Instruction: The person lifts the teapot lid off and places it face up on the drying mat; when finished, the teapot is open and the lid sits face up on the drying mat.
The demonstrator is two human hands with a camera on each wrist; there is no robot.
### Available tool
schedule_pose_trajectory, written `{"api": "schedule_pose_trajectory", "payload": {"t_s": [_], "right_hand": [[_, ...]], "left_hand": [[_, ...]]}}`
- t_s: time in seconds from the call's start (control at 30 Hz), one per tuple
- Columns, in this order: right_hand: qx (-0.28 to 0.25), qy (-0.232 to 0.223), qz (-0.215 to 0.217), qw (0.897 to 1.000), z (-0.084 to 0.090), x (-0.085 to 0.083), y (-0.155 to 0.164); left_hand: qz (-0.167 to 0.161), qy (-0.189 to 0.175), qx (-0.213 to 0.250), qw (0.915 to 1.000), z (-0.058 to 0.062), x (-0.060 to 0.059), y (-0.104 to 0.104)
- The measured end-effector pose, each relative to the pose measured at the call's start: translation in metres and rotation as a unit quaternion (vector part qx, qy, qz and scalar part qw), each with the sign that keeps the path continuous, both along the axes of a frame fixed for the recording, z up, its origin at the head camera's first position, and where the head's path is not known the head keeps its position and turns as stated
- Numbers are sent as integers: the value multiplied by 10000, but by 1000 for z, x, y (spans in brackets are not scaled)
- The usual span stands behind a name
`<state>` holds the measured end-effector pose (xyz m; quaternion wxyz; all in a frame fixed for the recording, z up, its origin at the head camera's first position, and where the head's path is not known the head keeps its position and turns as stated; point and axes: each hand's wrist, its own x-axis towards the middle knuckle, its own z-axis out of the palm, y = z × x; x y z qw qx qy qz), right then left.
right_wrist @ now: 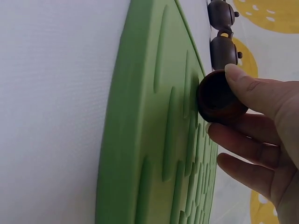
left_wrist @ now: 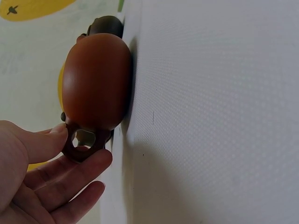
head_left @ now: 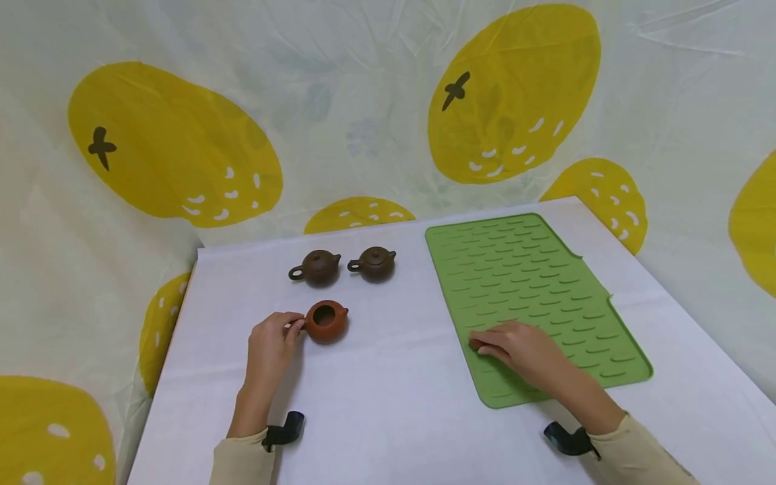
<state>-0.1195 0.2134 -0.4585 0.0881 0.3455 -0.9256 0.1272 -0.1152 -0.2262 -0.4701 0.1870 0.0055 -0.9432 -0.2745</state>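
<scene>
The left hand pinches the ring handle of the open orange-brown teapot, which sits near the table's left side. The right hand holds the small brown lid in curled fingers, against the green mat. Two dark teapots sit farther back.

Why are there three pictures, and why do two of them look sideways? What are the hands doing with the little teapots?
One person wears three cameras: one on the head, one on each wrist. Wrist cameras tilt with the arm, so the table looks sideways. On the white table sit two dark teapots with lids on, an orange-brown teapot without its lid, and a green ridged mat. The left hand pinches the orange-brown teapot's handle. The right hand holds a small round brown lid against the mat.
</scene>
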Motion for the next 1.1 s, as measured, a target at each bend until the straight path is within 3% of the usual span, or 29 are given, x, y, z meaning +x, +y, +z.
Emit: {"api": "schedule_pose_trajectory", "payload": {"t_s": [0.27,0.73,0.93,1.1], "right_hand": [[-117,-562,-166,9982,4,-5,-3],[-216,-1249,-57,9919,12,-21,2],[-94,-1290,-127,9915,12,-24,4],[13,-897,-307,9955,10,-26,4]], "left_hand": [[2,-103,-9,9999,3,-2,-1],[-45,37,-21,10000,1,-3,-3],[-33,-2,-12,10000,-1,-2,-2],[-32,34,5,10000,-1,-1,-1]]}}
